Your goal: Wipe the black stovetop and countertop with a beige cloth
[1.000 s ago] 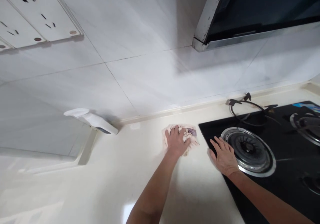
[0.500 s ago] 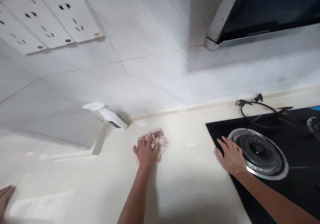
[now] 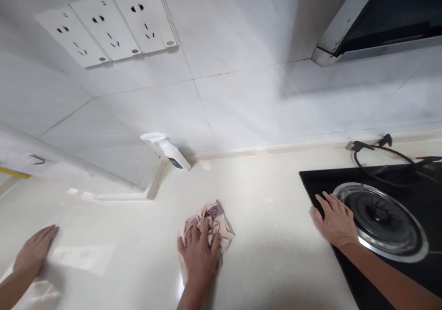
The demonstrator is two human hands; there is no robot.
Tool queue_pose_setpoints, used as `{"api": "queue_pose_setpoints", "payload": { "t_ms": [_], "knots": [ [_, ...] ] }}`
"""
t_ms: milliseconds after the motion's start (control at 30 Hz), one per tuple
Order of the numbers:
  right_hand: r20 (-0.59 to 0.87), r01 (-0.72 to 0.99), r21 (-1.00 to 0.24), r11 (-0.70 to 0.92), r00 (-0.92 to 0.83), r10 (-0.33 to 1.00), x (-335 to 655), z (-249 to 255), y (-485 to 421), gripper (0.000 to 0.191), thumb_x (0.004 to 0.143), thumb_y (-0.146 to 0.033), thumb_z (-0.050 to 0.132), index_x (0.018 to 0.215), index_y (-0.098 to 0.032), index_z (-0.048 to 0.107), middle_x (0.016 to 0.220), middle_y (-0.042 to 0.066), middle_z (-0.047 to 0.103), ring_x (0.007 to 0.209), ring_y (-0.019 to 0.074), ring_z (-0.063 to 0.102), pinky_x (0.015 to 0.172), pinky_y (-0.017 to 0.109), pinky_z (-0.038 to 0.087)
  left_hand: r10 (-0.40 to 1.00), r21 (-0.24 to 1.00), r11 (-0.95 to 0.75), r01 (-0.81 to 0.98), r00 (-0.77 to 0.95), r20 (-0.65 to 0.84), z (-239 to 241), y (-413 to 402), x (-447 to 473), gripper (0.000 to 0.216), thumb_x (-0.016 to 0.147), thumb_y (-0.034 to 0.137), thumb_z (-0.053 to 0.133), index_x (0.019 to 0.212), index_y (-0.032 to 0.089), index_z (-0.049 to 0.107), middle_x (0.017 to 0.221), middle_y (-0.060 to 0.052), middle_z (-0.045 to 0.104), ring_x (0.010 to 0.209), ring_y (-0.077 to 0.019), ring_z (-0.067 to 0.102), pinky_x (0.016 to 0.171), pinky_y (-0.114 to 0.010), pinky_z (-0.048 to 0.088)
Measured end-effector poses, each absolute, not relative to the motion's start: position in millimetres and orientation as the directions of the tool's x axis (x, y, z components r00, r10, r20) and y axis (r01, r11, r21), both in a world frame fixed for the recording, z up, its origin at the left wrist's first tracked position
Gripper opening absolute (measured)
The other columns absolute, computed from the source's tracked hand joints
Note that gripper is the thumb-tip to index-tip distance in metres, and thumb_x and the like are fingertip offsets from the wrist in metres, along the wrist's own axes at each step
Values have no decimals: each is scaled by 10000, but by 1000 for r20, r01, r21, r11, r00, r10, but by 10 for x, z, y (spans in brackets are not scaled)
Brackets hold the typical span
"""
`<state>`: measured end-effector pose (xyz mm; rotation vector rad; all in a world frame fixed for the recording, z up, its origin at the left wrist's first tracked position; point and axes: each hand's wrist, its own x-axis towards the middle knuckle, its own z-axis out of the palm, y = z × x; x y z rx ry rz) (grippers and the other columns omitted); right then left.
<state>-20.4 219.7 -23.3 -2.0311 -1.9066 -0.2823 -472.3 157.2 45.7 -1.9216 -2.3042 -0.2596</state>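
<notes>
Cloth [image 3: 225,232], crumpled, sits on the tabletop [image 3: 269,218] left of the cooktop [image 3: 319,181], held down by the left hand [image 3: 198,254] with fingers spread over the folds; right hand [image 3: 334,220] holds nothing, fingers apart, at the cooktop's left edge. Wiping looks under way rather than finished, but no line between wiped and unwiped tabletop shows, so can't tell how much is done or left. Pan support [image 3: 362,146] lies off the burner [image 3: 381,215] at the cooktop's back edge, not refitted.
</notes>
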Motion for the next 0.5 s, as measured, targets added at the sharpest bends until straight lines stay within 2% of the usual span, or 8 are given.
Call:
{"api": "queue_pose_setpoints", "payload": {
  "t_ms": [167, 367, 500],
  "knots": [
    [377, 993, -109, -43, 81, 923, -217, -211, 2190, 528, 998, -456, 391, 1395, -169, 587, 1506, 176, 564, 1430, 370, 464, 1141, 577, 354, 986, 51, 86, 995, -93, 139, 442, 1442, -4316, 495, 919, 437, 609, 1409, 371, 624, 1569, -143, 518, 1452, -366, 437, 1198, -689, 220],
    [369, 995, -89, -41, 71, 927, -218, -179, 2191, 510, 1006, -448, 393, 1380, -165, 593, 1498, 175, 571, 1426, 370, 466, 1131, 569, 365, 983, 235, -159, 959, 133, 126, 427, 1636, -3663, 522, 931, 544, 588, 1436, 414, 584, 1578, -115, 513, 1438, -374, 445, 1193, -711, 224],
    [360, 996, -75, -44, 68, 930, -230, -140, 2190, 505, 1010, -442, 398, 1383, -159, 587, 1506, 178, 564, 1424, 366, 466, 1127, 561, 370, 963, 306, -263, 915, 228, 145, 388, 1937, -3343, 526, 929, 581, 585, 1419, 389, 594, 1577, -125, 509, 1394, -373, 475, 1185, -713, 228]
  ]
}}
